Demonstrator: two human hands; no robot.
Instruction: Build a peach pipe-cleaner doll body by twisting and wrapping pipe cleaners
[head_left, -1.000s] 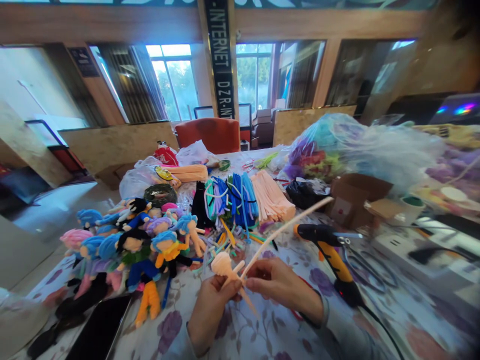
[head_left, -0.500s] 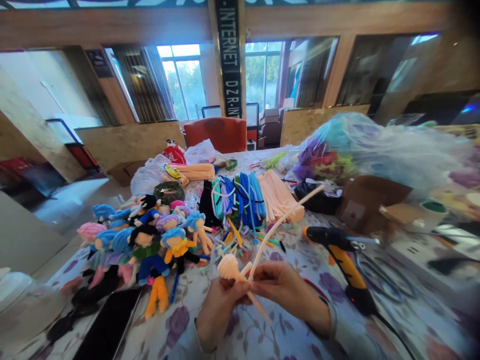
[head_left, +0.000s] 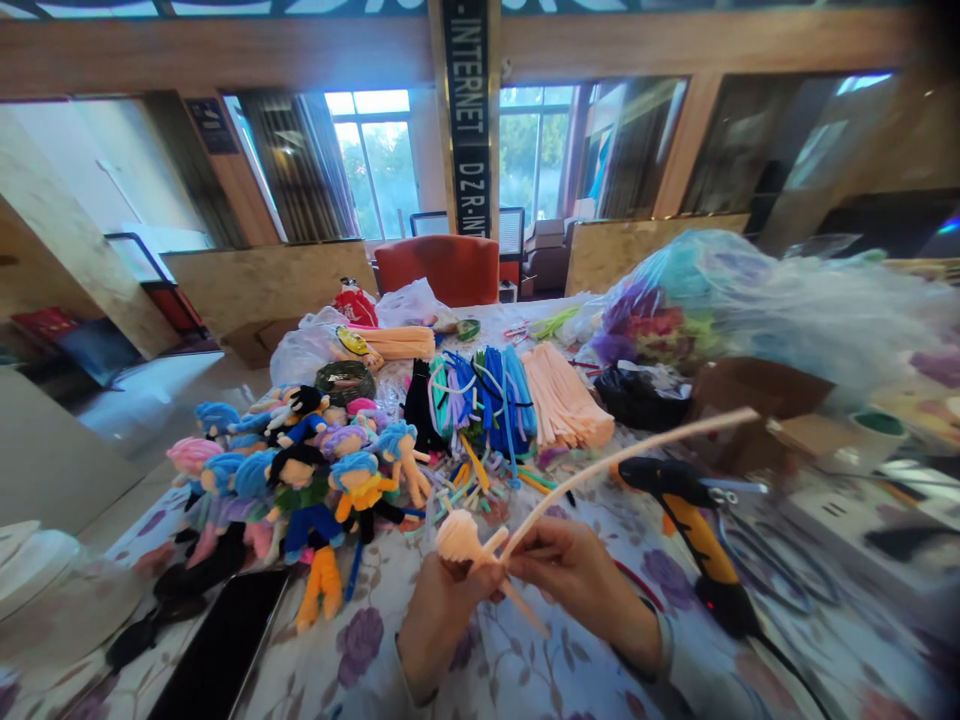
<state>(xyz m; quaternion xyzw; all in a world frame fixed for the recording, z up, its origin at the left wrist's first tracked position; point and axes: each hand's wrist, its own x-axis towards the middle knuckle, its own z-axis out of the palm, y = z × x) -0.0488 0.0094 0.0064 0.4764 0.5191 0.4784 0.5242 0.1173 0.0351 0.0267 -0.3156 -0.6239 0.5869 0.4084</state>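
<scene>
A peach pipe-cleaner doll [head_left: 460, 537] with a round wound head is pinched below the head by my left hand [head_left: 448, 600]. My right hand [head_left: 574, 575] meets it there, fingers closed on the base of a long peach pipe cleaner [head_left: 626, 458] that sweeps up and out to the right. Short peach ends stick out between the hands and below them. Fingertips overlap, so the exact joint is hidden. Finished-looking dolls [head_left: 300, 480] with blue, black, pink and purple hair lie heaped to the left of my hands.
Bundles of blue [head_left: 495, 400] and peach pipe cleaners [head_left: 566, 400] lie behind the hands, with cut scraps in front. A black-and-yellow glue gun [head_left: 694, 530] with a cord rests at right. A phone [head_left: 221, 645] lies at front left. Plastic bags [head_left: 810, 300] and a cardboard box [head_left: 750, 405] stand back right.
The long pipe cleaner has swung down to the right, from steeply raised to a lower slant. Both hands stay together at the doll. The view has shifted slightly.
</scene>
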